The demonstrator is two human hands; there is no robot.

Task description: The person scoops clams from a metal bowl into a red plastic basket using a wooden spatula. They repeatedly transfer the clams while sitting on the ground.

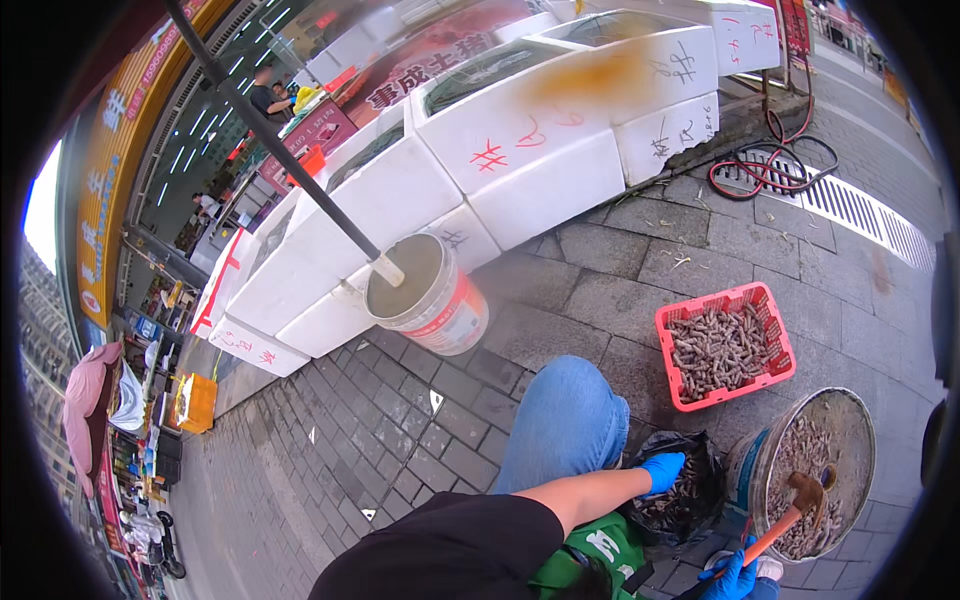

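My left hand [664,472], in a blue glove, reaches into a black plastic bag [646,517] that holds dark spiral snails [691,491]. Its fingertips are down among the shells, so whether they grip one cannot be seen. My right hand [733,576], also gloved in blue, holds a hammer by its orange handle [776,534]. The rusty hammer head [807,491] is over the top of a bucket [742,472] strewn with small shell pieces [810,442]. A round metal ring [828,475] shows beside the head. Beyond the bag stands a red plastic basket [780,337] of long spiral snails [720,352].
White foam boxes [525,176] with water line the shopfront. A paint bucket [450,330] holds a dark pole [285,150] upright in front of them. A red-and-black hose [780,176] lies by a drain grate [862,214]. People [268,101] are inside the shop.
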